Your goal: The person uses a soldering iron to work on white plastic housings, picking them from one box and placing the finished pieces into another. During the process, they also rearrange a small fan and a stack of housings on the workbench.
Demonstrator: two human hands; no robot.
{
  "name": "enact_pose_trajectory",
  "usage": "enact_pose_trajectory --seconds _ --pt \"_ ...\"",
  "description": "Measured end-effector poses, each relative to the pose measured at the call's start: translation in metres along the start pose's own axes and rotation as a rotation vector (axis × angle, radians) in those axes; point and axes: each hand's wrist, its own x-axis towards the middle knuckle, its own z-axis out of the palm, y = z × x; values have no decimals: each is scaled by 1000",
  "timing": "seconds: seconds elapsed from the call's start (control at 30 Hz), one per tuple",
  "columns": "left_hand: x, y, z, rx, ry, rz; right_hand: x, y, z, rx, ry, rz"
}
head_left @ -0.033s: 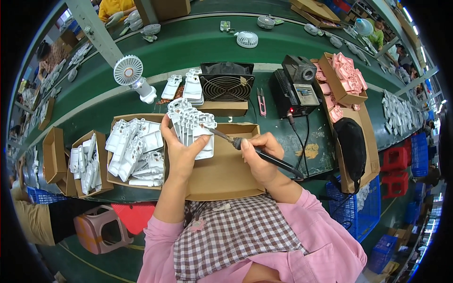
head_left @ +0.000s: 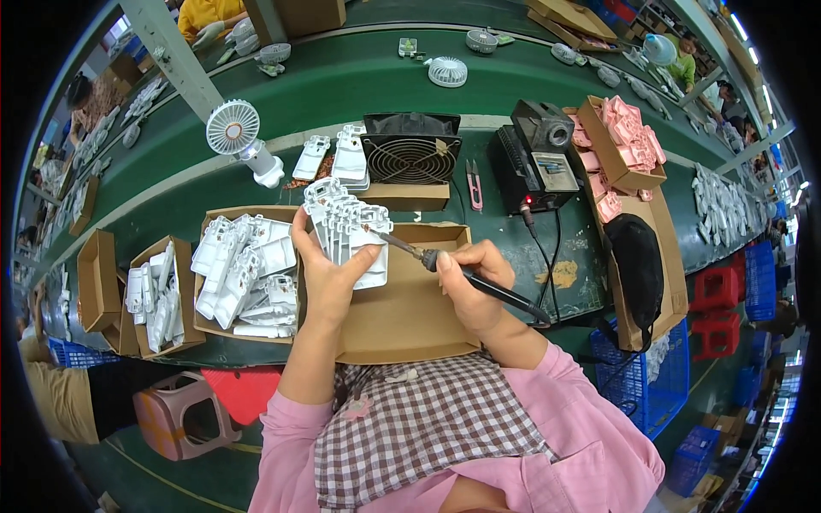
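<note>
My left hand (head_left: 329, 282) is closed around a fanned stack of white plastic casings (head_left: 335, 224), held above the near side of the bench. My right hand (head_left: 475, 286) grips a soldering iron (head_left: 506, 297) like a pen. The iron's metal tip points left and reaches the casing on the right of the stack; whether it touches is too small to tell. Beneath both hands lies a shallow cardboard tray (head_left: 402, 321). To its left, a cardboard box (head_left: 205, 329) is heaped with similar white casings (head_left: 248, 274).
Behind the stack stand a black square fan (head_left: 412, 158) and a small white handheld fan (head_left: 233, 128). Pink-handled tweezers (head_left: 474, 184) lie near the black soldering station (head_left: 534, 154), whose cable runs toward my right hand. Pink casings (head_left: 629, 128) fill a box at right.
</note>
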Motion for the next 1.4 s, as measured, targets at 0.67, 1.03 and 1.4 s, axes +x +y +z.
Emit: enact_pose_trajectory --seconds 0.67,1.03,1.4 --pt "-1 1 0 -49 -5 -19 0 2 1 34 14 21" --pt "-2 4 1 -51 -12 -14 1 -2 3 80 39 3" --pt "-2 4 2 -3 -3 -3 2 -3 4 99 9 32"
